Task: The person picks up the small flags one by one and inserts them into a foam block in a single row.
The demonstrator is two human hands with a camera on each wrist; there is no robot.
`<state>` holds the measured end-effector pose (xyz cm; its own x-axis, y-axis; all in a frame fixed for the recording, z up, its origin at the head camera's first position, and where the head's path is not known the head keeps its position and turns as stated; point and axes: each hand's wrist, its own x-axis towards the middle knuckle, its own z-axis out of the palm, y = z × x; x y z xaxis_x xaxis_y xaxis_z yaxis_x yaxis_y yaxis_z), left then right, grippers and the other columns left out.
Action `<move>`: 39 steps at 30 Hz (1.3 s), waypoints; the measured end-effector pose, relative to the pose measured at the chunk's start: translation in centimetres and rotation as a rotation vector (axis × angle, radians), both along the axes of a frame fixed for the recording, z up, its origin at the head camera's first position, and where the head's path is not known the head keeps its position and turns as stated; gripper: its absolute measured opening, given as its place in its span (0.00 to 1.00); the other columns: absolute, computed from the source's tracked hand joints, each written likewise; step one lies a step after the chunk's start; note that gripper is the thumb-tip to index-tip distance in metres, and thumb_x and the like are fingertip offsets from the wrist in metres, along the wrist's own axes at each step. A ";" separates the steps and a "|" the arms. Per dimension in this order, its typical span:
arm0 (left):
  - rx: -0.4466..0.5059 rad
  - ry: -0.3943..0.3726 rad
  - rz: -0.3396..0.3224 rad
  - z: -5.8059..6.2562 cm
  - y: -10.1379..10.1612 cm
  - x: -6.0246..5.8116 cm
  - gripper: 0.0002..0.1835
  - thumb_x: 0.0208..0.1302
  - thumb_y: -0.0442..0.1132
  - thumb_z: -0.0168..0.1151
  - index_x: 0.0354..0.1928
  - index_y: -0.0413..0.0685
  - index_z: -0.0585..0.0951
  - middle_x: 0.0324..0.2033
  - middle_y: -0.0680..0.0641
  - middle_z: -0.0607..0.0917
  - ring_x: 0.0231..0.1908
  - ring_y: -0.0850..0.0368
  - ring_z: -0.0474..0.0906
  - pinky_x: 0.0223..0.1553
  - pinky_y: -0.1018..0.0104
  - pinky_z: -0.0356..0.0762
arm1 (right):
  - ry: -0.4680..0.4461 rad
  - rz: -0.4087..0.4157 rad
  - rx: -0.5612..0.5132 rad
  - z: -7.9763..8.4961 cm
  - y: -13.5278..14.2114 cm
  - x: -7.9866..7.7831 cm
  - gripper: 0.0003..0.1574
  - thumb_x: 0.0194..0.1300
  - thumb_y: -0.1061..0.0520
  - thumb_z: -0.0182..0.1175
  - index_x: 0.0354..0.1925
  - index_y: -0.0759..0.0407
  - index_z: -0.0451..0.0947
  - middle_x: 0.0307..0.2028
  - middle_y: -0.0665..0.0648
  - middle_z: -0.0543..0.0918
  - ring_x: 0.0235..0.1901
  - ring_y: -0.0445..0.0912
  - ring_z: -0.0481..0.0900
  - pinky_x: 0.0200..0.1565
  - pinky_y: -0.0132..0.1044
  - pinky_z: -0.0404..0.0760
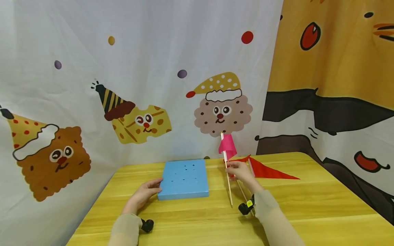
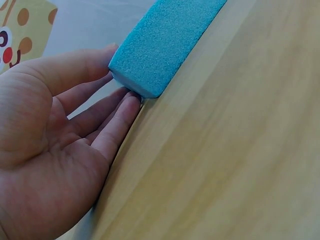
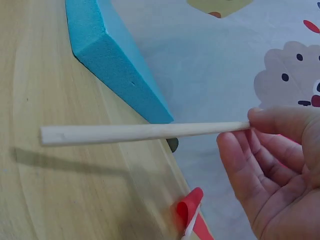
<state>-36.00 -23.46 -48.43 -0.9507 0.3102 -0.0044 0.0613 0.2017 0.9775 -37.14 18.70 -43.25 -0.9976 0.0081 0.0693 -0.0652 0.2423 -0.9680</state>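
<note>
A light-blue foam block (image 1: 184, 186) with several small holes in its top lies flat on the table. My left hand (image 1: 143, 194) rests against its left side; in the left wrist view, the thumb and fingertips touch the end of the block (image 2: 165, 42). To the right of the block, my right hand (image 1: 244, 173) pinches a small pink flag (image 1: 227, 147) by its thin wooden stick. That stick (image 3: 110, 134) is tilted, its lower end raised over the table in the right wrist view. Near the right hand lies a red triangular flag (image 1: 272, 171), its stick partly covered by the right forearm.
The wood-grain table (image 1: 197, 225) meets a hanging white cloth (image 1: 147, 51) printed with cartoon figures at its back edge. Another red piece of flag (image 3: 192, 215) lies near that edge. Dark wrist cameras sit under both sleeves.
</note>
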 end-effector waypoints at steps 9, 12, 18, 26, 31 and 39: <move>-0.011 0.002 0.009 0.5 -0.4 0.0 0.32 0.67 0.37 0.62 0.71 0.41 0.64 0.69 0.33 0.61 0.70 0.37 0.53 0.66 0.43 0.57 | 0.048 0.052 -0.048 0.4 -0.7 -0.3 0.22 0.64 0.65 0.62 0.56 0.72 0.75 0.35 0.62 0.81 0.30 0.48 0.80 0.33 0.44 0.85; -0.005 0.003 0.011 0.8 -0.4 0.0 0.32 0.67 0.37 0.61 0.71 0.41 0.64 0.69 0.33 0.61 0.70 0.37 0.53 0.66 0.42 0.56 | 0.067 0.059 -0.054 0.6 -0.9 -0.7 0.22 0.65 0.65 0.61 0.56 0.73 0.75 0.35 0.61 0.81 0.30 0.48 0.80 0.31 0.42 0.85; -0.011 0.012 0.000 0.7 -0.5 -0.1 0.32 0.68 0.37 0.62 0.72 0.42 0.64 0.69 0.33 0.61 0.70 0.37 0.53 0.66 0.42 0.57 | 0.091 0.102 -0.068 1.5 -1.6 -1.3 0.25 0.65 0.64 0.61 0.59 0.72 0.73 0.40 0.67 0.80 0.31 0.49 0.81 0.34 0.44 0.85; 0.001 0.013 0.012 0.0 -0.4 -0.2 0.32 0.66 0.37 0.63 0.71 0.41 0.65 0.69 0.33 0.62 0.69 0.37 0.54 0.65 0.42 0.58 | 0.136 0.157 -0.073 3.2 -3.0 -1.9 0.23 0.66 0.66 0.60 0.58 0.70 0.74 0.40 0.69 0.80 0.33 0.51 0.81 0.35 0.47 0.85; -0.002 0.013 0.019 -0.1 -0.2 -0.1 0.32 0.67 0.37 0.63 0.71 0.41 0.66 0.68 0.33 0.63 0.69 0.36 0.54 0.65 0.43 0.59 | 0.169 0.162 -0.106 3.4 -4.0 -2.7 0.24 0.65 0.66 0.59 0.59 0.72 0.72 0.40 0.69 0.81 0.33 0.50 0.81 0.38 0.53 0.84; -0.015 0.029 0.005 0.0 0.0 0.2 0.31 0.68 0.37 0.61 0.71 0.41 0.65 0.69 0.32 0.62 0.69 0.36 0.54 0.65 0.42 0.59 | 0.212 0.169 -0.173 4.6 -6.6 -3.1 0.22 0.65 0.67 0.60 0.57 0.69 0.75 0.37 0.64 0.82 0.35 0.55 0.81 0.38 0.54 0.84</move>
